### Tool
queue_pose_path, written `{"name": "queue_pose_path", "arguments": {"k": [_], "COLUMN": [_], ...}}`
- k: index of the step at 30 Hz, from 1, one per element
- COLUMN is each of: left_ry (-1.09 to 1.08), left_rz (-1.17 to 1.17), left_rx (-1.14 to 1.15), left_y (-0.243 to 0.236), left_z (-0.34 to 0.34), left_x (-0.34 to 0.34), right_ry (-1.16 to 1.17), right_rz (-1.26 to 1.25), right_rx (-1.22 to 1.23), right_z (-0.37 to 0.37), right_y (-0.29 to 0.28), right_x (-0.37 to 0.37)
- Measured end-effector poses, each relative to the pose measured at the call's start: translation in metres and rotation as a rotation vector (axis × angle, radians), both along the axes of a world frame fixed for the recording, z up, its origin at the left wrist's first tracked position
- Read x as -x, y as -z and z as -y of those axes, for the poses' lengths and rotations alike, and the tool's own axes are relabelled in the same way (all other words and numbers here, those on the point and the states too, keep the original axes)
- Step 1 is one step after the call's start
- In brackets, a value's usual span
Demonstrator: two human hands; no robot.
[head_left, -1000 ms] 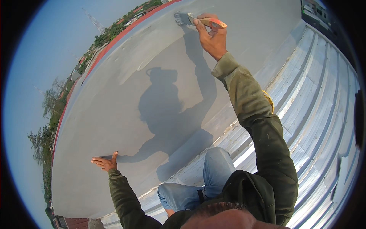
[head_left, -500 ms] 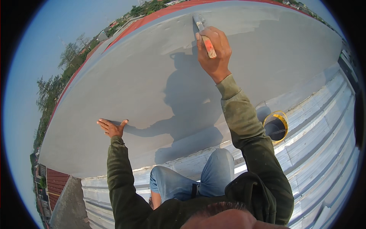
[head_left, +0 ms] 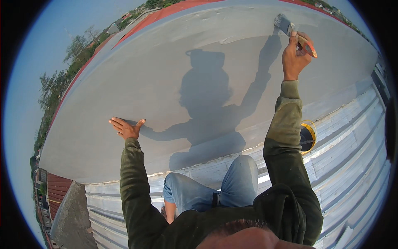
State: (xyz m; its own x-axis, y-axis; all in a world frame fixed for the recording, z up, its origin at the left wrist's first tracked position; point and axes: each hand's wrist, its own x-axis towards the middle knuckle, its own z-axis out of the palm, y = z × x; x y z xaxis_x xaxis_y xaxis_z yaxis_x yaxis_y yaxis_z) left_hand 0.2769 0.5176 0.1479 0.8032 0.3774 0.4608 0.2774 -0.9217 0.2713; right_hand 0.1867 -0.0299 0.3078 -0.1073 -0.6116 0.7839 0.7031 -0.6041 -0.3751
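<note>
A flat paintbrush with a worn wooden, orange-marked handle is gripped in my right hand. Its grey-coated bristles touch the upper right part of a grey wall. My left hand lies flat against the wall's lower left, fingers and thumb spread, holding nothing. Beyond my right forearm stands a bucket with a yellow rim and dark grey contents, partly hidden by the sleeve. My shadow falls across the middle of the wall.
Ribbed metal roofing sheets run along the wall's foot, under my bent legs. Red roofing edges the wall's top. At lower left are a concrete ledge and a dark red roof. Trees and buildings lie beyond.
My right hand has carried the paintbrush rightward along the top of the wall, and the handle now tilts to the right. My left hand stays spread on the wall, nearly in place.
</note>
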Motion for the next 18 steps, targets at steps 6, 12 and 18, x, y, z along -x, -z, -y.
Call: {"name": "queue_pose_path", "arguments": {"k": [6,12,18], "left_ry": [0.053,0.052,0.070], "left_rz": [0.005,0.014,0.065], "left_rx": [0.025,-0.007,-0.022], "left_y": [0.003,0.011,0.009], "left_z": [0.012,-0.008,-0.012], "left_x": [-0.007,-0.011,-0.013], "right_ry": [0.062,-0.105,-0.056], "right_rz": [-0.049,-0.039,-0.061], "right_rx": [0.419,0.369,-0.144], "right_z": [-0.156,-0.164,0.016], "right_y": [0.028,0.041,0.053], "right_x": [-0.023,-0.015,0.011]}}
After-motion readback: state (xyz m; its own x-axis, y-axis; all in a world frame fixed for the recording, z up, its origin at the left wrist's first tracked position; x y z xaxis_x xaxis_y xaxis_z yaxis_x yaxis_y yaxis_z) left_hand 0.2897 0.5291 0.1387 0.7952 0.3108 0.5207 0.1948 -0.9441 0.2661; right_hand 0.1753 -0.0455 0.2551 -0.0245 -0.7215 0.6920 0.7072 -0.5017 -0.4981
